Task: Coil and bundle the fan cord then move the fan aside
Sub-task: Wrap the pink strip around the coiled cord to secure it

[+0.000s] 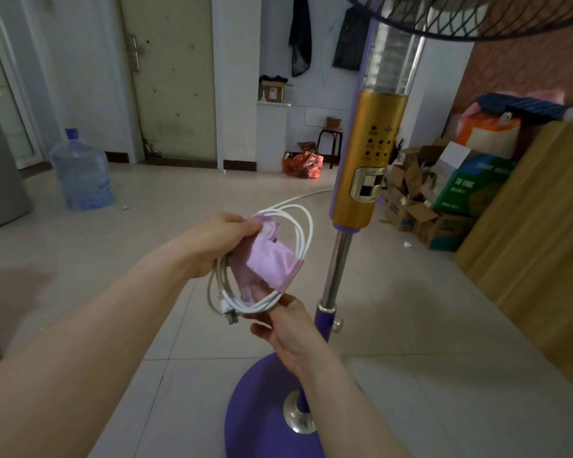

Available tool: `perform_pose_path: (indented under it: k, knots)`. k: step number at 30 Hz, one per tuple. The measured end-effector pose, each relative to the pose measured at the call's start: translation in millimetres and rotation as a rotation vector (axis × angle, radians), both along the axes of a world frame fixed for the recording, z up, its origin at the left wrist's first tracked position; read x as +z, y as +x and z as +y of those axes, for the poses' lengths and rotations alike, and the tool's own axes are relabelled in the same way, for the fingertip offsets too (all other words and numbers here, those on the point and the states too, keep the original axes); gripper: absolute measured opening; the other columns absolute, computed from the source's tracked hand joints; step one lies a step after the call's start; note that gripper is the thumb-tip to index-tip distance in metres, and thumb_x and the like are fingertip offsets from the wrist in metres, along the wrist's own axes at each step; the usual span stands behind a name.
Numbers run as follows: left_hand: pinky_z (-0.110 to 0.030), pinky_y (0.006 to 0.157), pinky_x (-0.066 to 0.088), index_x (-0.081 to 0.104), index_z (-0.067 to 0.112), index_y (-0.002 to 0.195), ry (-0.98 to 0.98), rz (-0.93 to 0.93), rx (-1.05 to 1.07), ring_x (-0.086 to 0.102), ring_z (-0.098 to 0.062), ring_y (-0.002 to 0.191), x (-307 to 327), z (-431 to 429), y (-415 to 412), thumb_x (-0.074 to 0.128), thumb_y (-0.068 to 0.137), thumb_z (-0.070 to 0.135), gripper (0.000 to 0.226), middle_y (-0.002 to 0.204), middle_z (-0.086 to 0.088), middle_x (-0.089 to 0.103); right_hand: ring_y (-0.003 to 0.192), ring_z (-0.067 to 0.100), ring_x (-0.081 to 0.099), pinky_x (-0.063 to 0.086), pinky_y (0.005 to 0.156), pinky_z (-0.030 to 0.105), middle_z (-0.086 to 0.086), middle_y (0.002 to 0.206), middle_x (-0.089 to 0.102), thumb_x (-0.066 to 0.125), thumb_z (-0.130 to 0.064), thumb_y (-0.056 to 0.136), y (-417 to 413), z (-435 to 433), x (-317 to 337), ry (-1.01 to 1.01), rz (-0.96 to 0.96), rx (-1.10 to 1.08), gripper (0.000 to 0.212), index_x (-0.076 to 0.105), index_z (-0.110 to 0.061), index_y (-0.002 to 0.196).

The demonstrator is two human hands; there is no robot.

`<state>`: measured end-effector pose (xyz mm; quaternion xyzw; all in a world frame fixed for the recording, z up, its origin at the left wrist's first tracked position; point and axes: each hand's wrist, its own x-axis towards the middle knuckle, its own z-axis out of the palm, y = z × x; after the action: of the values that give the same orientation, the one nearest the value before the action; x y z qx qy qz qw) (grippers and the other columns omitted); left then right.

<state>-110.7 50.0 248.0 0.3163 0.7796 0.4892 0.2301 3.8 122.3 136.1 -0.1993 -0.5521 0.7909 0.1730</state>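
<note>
A standing fan (368, 166) with a gold control column, chrome pole and round purple base (262, 411) stands right in front of me. Its white cord (303, 226) is wound into a coil of several loops, with a pink plastic strip (272, 261) wrapped across it. My left hand (220, 241) grips the top of the coil and the pink strip. My right hand (291, 332) pinches the coil's lower end, beside the plug (227, 314). A loose length of cord trails off over the floor toward the fan.
A large blue water bottle (81, 173) stands on the tiled floor at left. Cardboard boxes (444, 196) pile up at right beside a wooden panel (536, 246). A red bag (302, 164) and a stool (329, 140) sit by the far wall.
</note>
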Motion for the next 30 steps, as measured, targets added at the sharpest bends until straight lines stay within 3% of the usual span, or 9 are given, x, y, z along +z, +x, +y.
perform_pose_path:
  k: [6,9,14,18,20,22,25,27,30]
  knots:
    - [-0.024,0.05,0.046,0.066,0.01,0.094,0.131,-0.064,0.017,0.056,-0.016,0.061,-2.4,4.8,9.0,0.054,0.095,0.03,0.023,0.078,-0.009,0.062,0.05,0.008,0.053,0.044,0.046,0.02,-0.006,0.066,0.069,0.057,-0.011,0.09,2.4,-3.5,-1.3,0.368,-0.184,-0.259,0.027,0.067,-0.024,0.069]
    - [-0.023,0.047,0.046,0.066,0.02,0.096,0.157,-0.118,0.052,0.056,-0.014,0.062,-3.6,9.9,11.6,0.05,0.097,0.034,0.021,0.076,-0.002,0.063,0.048,0.008,0.048,0.044,0.048,0.023,-0.009,0.062,0.066,0.052,-0.004,0.086,9.8,4.0,2.9,0.483,-0.207,-0.358,0.039,0.065,-0.032,0.063]
    - [-0.026,0.052,0.046,0.063,0.019,0.101,0.082,-0.048,-0.014,0.054,-0.019,0.068,-18.6,12.2,7.6,0.046,0.098,0.035,0.024,0.082,-0.005,0.059,0.056,0.01,0.052,0.043,0.043,0.021,-0.001,0.067,0.065,0.055,-0.016,0.091,24.9,20.3,12.3,0.184,-0.208,-0.423,0.021,0.072,-0.024,0.081]
    - [-0.033,0.064,0.043,0.057,0.01,0.091,0.079,0.272,0.038,0.052,-0.025,0.07,-30.2,18.1,4.1,0.048,0.097,0.027,0.021,0.076,-0.009,0.058,0.055,0.012,0.051,0.04,0.049,0.022,0.001,0.065,0.06,0.054,-0.017,0.092,14.8,25.4,30.8,0.096,-0.284,-0.464,0.021,0.062,-0.019,0.072]
    - [-0.032,0.059,0.039,0.053,0.017,0.08,0.063,0.475,0.105,0.051,-0.021,0.065,-28.0,18.3,4.2,0.048,0.095,0.029,0.02,0.069,-0.004,0.056,0.057,0.01,0.049,0.036,0.051,0.02,-0.002,0.065,0.055,0.047,-0.017,0.095,2.0,20.8,37.5,0.221,-0.351,-0.524,0.026,0.058,-0.017,0.072]
    - [-0.03,0.053,0.033,0.05,0.02,0.074,0.092,0.54,0.134,0.047,-0.016,0.061,-23.0,16.9,5.0,0.048,0.094,0.031,0.023,0.063,0.001,0.051,0.068,0.014,0.054,0.038,0.059,0.025,-0.002,0.074,0.059,0.042,-0.018,0.097,-8.5,13.7,34.7,0.462,-0.371,-0.641,0.024,0.061,-0.016,0.082]
    - [-0.03,0.057,0.033,0.054,0.022,0.071,0.188,0.303,0.091,0.046,-0.016,0.063,-13.8,16.1,9.4,0.048,0.093,0.028,0.024,0.065,0.001,0.05,0.077,0.021,0.06,0.038,0.063,0.03,0.002,0.081,0.063,0.041,-0.021,0.096,-16.9,6.2,26.7,0.757,-0.387,-0.779,0.027,0.065,-0.012,0.088]
    - [-0.029,0.059,0.037,0.06,0.018,0.075,0.212,0.146,0.064,0.049,-0.017,0.065,-9.8,17.8,13.3,0.051,0.093,0.026,0.021,0.069,-0.002,0.054,0.07,0.021,0.056,0.034,0.061,0.03,0.003,0.078,0.062,0.044,-0.023,0.094,-22.4,7.7,25.3,0.881,-0.41,-0.834,0.025,0.064,-0.012,0.083]
    - [-0.031,0.064,0.039,0.059,0.01,0.085,0.139,0.249,0.088,0.052,-0.023,0.071,-13.7,19.7,17.3,0.051,0.093,0.027,0.02,0.074,-0.008,0.056,0.067,0.022,0.052,0.029,0.06,0.03,0.005,0.08,0.063,0.048,-0.025,0.093,-27.4,9.4,25.5,1.046,-0.466,-0.845,0.024,0.065,-0.012,0.083]
